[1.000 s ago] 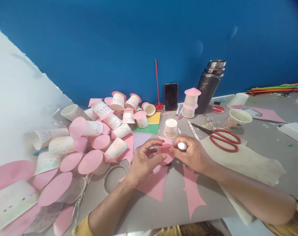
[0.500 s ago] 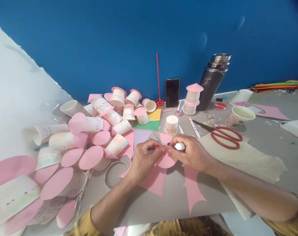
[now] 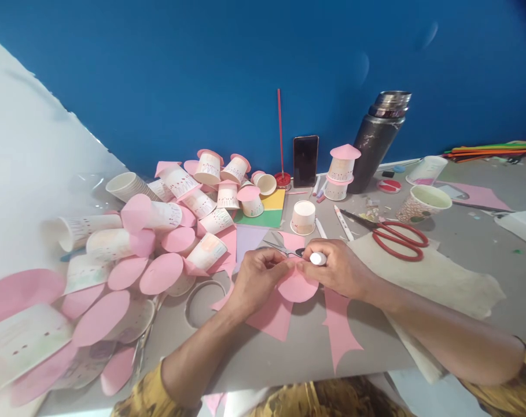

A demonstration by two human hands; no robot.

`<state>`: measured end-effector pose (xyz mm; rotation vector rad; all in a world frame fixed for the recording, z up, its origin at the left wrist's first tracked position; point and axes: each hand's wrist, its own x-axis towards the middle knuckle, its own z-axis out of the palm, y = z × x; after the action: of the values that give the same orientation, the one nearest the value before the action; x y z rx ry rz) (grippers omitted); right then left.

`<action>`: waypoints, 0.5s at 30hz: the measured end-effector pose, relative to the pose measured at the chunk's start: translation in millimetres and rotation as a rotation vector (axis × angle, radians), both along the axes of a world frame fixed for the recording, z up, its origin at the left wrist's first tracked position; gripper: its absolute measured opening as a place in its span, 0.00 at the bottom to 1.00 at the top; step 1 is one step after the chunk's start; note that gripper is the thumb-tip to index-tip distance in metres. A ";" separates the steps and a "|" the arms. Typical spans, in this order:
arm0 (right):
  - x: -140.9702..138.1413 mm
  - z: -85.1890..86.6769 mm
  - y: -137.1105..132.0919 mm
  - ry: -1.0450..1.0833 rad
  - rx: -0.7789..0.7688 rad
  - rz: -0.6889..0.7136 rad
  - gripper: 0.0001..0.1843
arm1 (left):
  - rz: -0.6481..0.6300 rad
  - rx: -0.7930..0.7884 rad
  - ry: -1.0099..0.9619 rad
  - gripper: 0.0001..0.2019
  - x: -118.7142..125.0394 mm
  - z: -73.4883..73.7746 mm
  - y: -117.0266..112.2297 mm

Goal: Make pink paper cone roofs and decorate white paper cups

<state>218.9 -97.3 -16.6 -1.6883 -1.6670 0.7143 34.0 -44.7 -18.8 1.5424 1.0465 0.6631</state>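
Observation:
A round pink paper piece [image 3: 298, 286] is pinched between my two hands above the table. My left hand [image 3: 259, 277] grips its upper left edge with thumb and fingers. At the upper right edge, my right hand [image 3: 335, 267] pinches the paper too, while a white-capped tube or pen [image 3: 317, 259] is tucked in its fingers. Just behind the hands lie small scissors [image 3: 284, 248], partly hidden. An upside-down paper cup [image 3: 303, 218] stands beyond them. Pink paper scraps [image 3: 341, 333] lie beneath and beside the hands.
Many decorated cups with pink paper tops [image 3: 161, 214] crowd the left side. Red-handled scissors [image 3: 399, 242] rest on a pale cloth [image 3: 436, 281] at right. At the back stand a black flask [image 3: 375, 150], a phone [image 3: 305, 162] and a two-cup tower [image 3: 341, 171].
The pink paper piece now shows more of its round face, lower and slightly to the right. My hands have barely moved, and the view has shifted a little.

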 end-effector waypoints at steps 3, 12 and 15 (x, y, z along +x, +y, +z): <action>1.0 -1.0 0.5 -0.006 -0.010 0.005 0.13 | 0.000 0.014 0.022 0.15 -0.2 2.7 -0.3; 1.0 0.5 -0.2 0.015 0.054 0.032 0.11 | -0.136 0.109 0.159 0.20 -1.6 9.0 -0.9; 4.4 4.7 0.1 0.129 0.086 0.007 0.15 | -0.073 0.029 0.151 0.22 -2.9 7.0 0.1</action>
<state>223.3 -97.2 -11.9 -1.5443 -1.5919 0.7292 31.1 -44.6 -11.8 1.6679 1.0905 0.5195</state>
